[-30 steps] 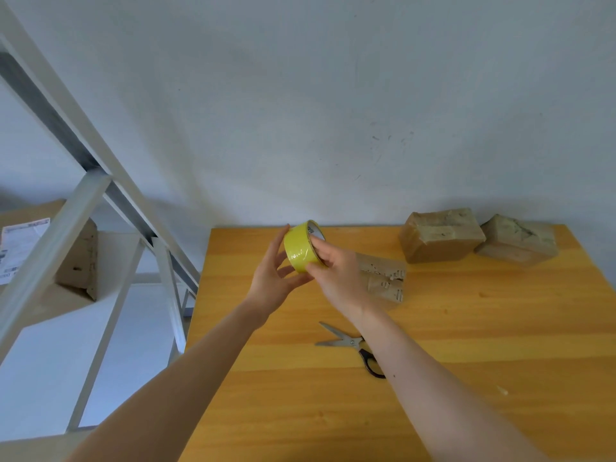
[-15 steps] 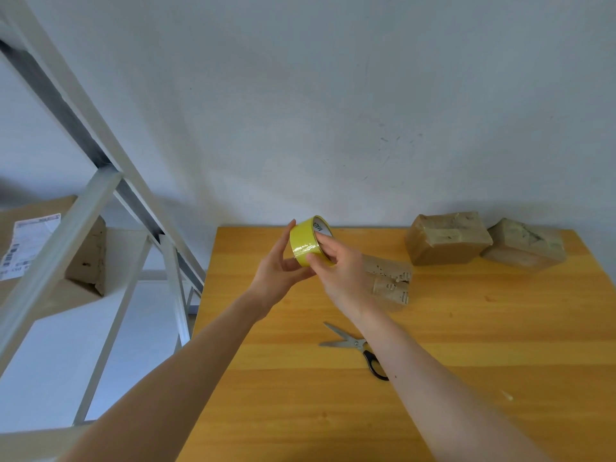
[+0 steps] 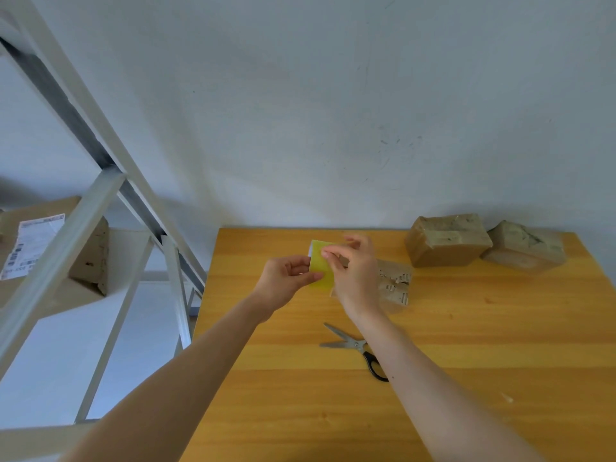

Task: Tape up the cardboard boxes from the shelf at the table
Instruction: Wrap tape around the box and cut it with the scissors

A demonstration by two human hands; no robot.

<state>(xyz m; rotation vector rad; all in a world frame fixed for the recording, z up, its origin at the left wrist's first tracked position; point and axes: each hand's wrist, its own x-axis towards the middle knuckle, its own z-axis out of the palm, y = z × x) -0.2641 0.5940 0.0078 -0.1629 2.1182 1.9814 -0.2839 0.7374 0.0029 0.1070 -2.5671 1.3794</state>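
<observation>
head view: gripping yellow tape roll [image 3: 320,266] in left hand [image 3: 286,278], pinching its edge with right hand [image 3: 357,276]; cardboard box [image 3: 395,285] just beyond right hand. risk: tearing narrow sliver through skewed pull.

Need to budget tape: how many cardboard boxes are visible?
4: two boxes at the table's back right, one behind the right hand, one on the shelf. More may be hidden.

Table [image 3: 483,361]: scissors [image 3: 353,345] centre, crumpled box [image 3: 395,285] behind them, back box [image 3: 446,240] and corner box [image 3: 525,248] (side by side) by the wall. Shelf [image 3: 66,235]: labelled box [image 3: 90,258].
</observation>
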